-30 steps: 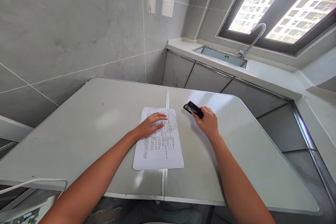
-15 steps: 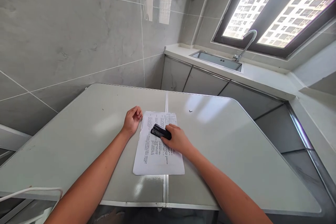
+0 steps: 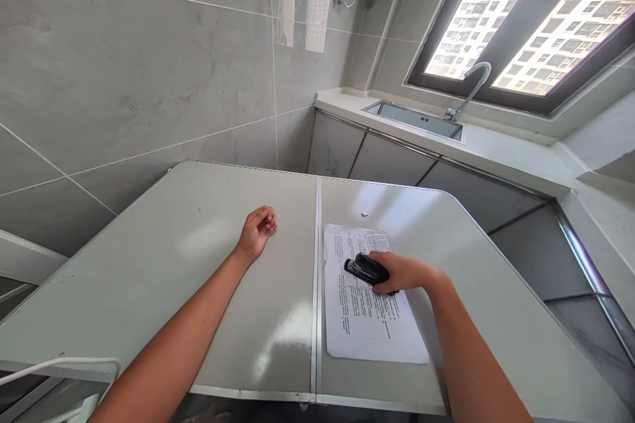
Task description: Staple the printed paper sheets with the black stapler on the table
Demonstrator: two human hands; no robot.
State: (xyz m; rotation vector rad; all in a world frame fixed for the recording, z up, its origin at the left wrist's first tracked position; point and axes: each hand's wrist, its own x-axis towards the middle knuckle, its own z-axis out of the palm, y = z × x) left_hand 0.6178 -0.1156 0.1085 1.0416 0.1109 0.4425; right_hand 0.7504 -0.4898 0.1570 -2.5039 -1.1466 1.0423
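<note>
A printed sheet of paper [image 3: 370,307] lies on the right half of the grey folding table [image 3: 163,264]. My right hand [image 3: 404,272] is closed round a black stapler [image 3: 364,269] that rests on the upper part of the sheet. My left hand [image 3: 258,230] rests on the bare tabletop left of the centre seam, fingers loosely curled, holding nothing and apart from the paper.
A small dark speck [image 3: 364,215] lies on the table beyond the paper. A tiled wall stands behind the table. A counter with a sink [image 3: 414,117] and tap [image 3: 471,86] runs under the window at right. A white cord [image 3: 59,365] loops at the lower left.
My right hand carried the stapler from the table onto the paper, and paper and stapler have shifted right across the centre seam. My left hand came off the paper and rests curled at the left.
</note>
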